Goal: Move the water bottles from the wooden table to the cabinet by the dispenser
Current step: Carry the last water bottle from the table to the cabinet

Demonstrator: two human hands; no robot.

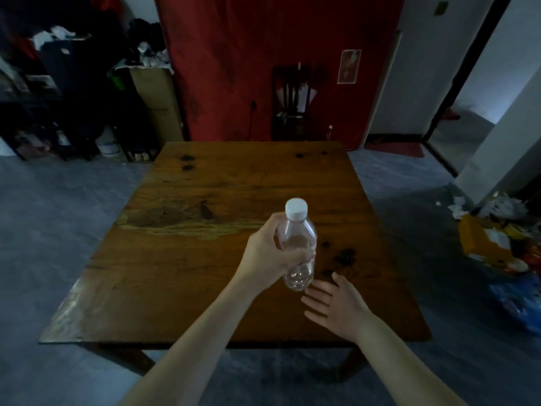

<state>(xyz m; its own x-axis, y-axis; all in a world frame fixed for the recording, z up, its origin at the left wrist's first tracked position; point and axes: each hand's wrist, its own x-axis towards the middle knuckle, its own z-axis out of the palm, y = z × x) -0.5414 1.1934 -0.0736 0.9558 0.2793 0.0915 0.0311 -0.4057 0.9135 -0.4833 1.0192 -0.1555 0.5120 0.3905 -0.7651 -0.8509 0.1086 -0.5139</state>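
A clear plastic water bottle [299, 240] with a white cap is upright over the wooden table [205, 200], near its front middle. My left hand [269, 254] is wrapped around the bottle's body from the left. My right hand [336, 307] hovers just below and to the right of the bottle's base, palm down, fingers spread and holding nothing. No other bottle shows on the table. The cabinet and the dispenser are out of view.
A red wall panel [263, 54] and a dark rack [295, 106] stand behind the table. Cluttered shelves and a cardboard box [158, 104] are at the back left. Litter and bags [503, 247] lie on the floor at right. A doorway [468, 112] opens at back right.
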